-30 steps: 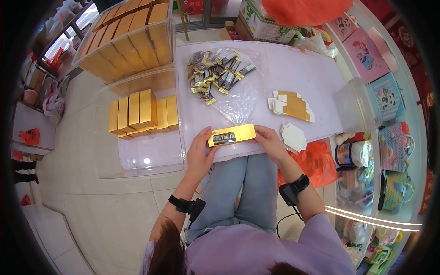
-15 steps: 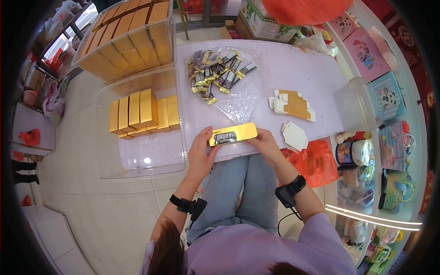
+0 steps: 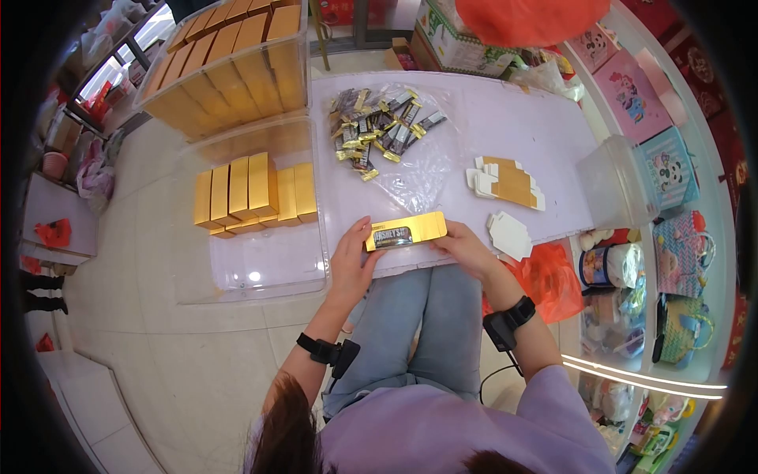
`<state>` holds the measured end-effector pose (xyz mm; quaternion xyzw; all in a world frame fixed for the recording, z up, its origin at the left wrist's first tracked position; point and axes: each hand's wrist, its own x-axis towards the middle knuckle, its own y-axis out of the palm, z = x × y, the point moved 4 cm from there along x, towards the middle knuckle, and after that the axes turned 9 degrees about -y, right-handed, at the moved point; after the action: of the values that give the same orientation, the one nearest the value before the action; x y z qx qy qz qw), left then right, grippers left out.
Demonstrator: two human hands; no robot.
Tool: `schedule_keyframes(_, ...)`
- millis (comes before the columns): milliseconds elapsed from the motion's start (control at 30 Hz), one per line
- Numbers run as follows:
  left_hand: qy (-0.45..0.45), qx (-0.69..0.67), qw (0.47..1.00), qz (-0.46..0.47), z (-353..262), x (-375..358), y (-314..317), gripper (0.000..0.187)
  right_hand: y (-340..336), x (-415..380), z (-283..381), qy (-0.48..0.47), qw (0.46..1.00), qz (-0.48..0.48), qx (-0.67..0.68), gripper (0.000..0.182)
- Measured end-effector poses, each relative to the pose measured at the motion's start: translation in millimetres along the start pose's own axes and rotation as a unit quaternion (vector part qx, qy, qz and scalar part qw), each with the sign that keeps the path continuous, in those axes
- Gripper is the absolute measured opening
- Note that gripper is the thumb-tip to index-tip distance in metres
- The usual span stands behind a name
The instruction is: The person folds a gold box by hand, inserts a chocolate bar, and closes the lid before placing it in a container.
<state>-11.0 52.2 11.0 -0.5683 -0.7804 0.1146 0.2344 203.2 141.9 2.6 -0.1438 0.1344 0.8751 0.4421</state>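
Low over the table's front edge, a small gold box [image 3: 427, 228] with a dark HERSHEY'S panel on its face is held level between my hands. My left hand [image 3: 352, 254] grips its left end, thumb below and fingers above. Closed on the right end is my right hand [image 3: 466, 248], with its fingers at the end flap. Beyond the box, a pile of small wrapped chocolate bars [image 3: 368, 126] lies on a clear plastic bag [image 3: 412, 180]. Flat unfolded gold and white cartons [image 3: 512, 185] rest to the right, with a white carton piece [image 3: 509, 235] nearer me.
Left of the table, an open clear bin [image 3: 272, 272] holds several gold boxes [image 3: 251, 188]. Behind it stands a taller clear bin [image 3: 225, 87] packed with more. A clear container [image 3: 620, 180] sits at the table's right end, beside shelves of bags. A red plastic bag [image 3: 546, 278] hangs below.
The gold box has shifted slightly right in the view, along with my hands and the table's contents. My right fingers have moved a little at the box's right end. Both hands still hold it.
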Motion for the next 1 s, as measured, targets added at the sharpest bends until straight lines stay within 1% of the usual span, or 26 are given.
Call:
schedule_keyframes(67,0.004,-0.004,1.000,0.000,-0.9,-0.1,-1.5,0.047,-6.0,-5.8,14.8,-0.078,0.988,-0.065,-0.114,0.033)
schedule_keyframes(100,0.005,-0.010,1.000,0.003,-1.8,-1.0,-1.2,0.048,-6.0,-11.4,17.9,-0.081,0.988,-0.066,-0.113,0.033)
schedule_keyframes(133,0.009,-0.009,1.000,0.003,-2.5,-1.9,-1.0,0.048,-3.2,-19.4,27.0,-0.113,0.984,-0.055,-0.129,0.040)
schedule_keyframes(167,-0.011,-0.033,0.999,0.018,-1.3,-2.8,-0.1,0.047,-0.5,-26.7,35.5,-0.146,0.978,-0.044,-0.145,0.048)
schedule_keyframes(200,-0.031,-0.057,0.997,0.033,0.0,-3.8,2.0,0.047,2.6,-31.7,40.0,-0.149,0.977,-0.047,-0.145,0.048)
schedule_keyframes(233,-0.027,-0.058,0.997,0.035,-2.2,-5.9,5.5,0.047,11.1,-35.6,44.6,-0.176,0.980,-0.014,-0.096,0.053)
schedule_keyframes(267,-0.101,-0.203,0.969,0.098,0.0,-8.7,14.6,0.045,18.1,-38.6,49.4,-0.200,0.978,0.019,-0.046,0.059)
schedule_keyframes(300,-0.172,-0.342,0.910,0.159,1.8,-12.2,23.8,0.042,20.0,-39.9,53.1,-0.202,0.978,0.017,-0.046,0.059)
schedule_keyframes(333,-0.172,-0.341,0.910,0.161,-4.1,-11.9,22.8,0.042,21.9,-40.4,58.0,-0.218,0.976,0.018,-0.019,0.058)
schedule_keyframes(400,-0.213,-0.377,0.872,0.227,-14.4,-14.5,22.9,0.037,25.0,-39.3,57.5,-0.236,0.972,0.020,0.010,0.058)
schedule_keyframes(433,-0.213,-0.375,0.873,0.228,-19.3,-13.6,22.1,0.037,25.5,-36.7,51.8,-0.234,0.972,0.014,0.003,0.058)
schedule_keyframes(500,-0.236,-0.363,0.892,0.132,-24.5,-7.1,16.5,0.033,27.9,-31.7,41.7,-0.232,0.973,0.009,-0.003,0.057)
schedule_keyframes(567,-0.233,-0.366,0.892,0.124,-36.3,-1.7,10.4,0.030,37.8,-31.2,38.7,-0.268,0.942,-0.022,-0.203,0.056)
schedule_keyframes(600,-0.231,-0.370,0.892,0.116,-38.9,0.3,8.1,0.028,43.3,-32.0,35.7,-0.286,0.937,-0.053,-0.196,0.057)
schedule_keyframes(633,-0.233,-0.369,0.892,0.116,-38.4,0.9,8.5,0.028,48.8,-32.8,34.6,-0.285,0.937,-0.052,-0.195,0.057)
schedule_keyframes(700,-0.241,-0.343,0.901,0.108,-36.2,1.6,9.8,0.016,52.2,-36.2,34.0,-0.264,0.935,-0.102,-0.215,0.059)
schedule_keyframes(733,-0.242,-0.342,0.901,0.109,-35.3,1.0,10.9,0.016,55.2,-40.0,33.6,-0.263,0.935,-0.102,-0.213,0.059)
schedule_keyframes(800,-0.211,-0.272,0.935,0.089,-34.9,1.8,9.8,0.013,59.8,-45.8,31.5,-0.254,0.946,-0.089,-0.183,0.052)
schedule_keyframes(833,-0.212,-0.271,0.935,0.090,-35.7,1.6,10.0,0.013,57.7,-45.8,29.9,-0.253,0.946,-0.090,-0.182,0.052)
schedule_keyframes(867,-0.192,-0.249,0.946,0.078,-37.9,2.0,8.4,0.014,54.8,-44.4,26.3,-0.245,0.965,-0.067,-0.058,0.045)
schedule_keyframes(900,-0.173,-0.228,0.956,0.066,-40.7,1.8,6.7,0.015,52.9,-43.7,23.4,-0.232,0.969,-0.043,0.067,0.038)
schedule_keyframes(933,-0.173,-0.227,0.956,0.068,-42.6,1.3,6.4,0.015,51.7,-45.5,26.7,-0.232,0.969,-0.044,0.068,0.038)
schedule_keyframes(1000,-0.176,-0.219,0.957,0.067,-47.2,0.8,5.2,0.014,52.0,-48.0,32.3,-0.194,0.977,-0.018,0.089,0.025)
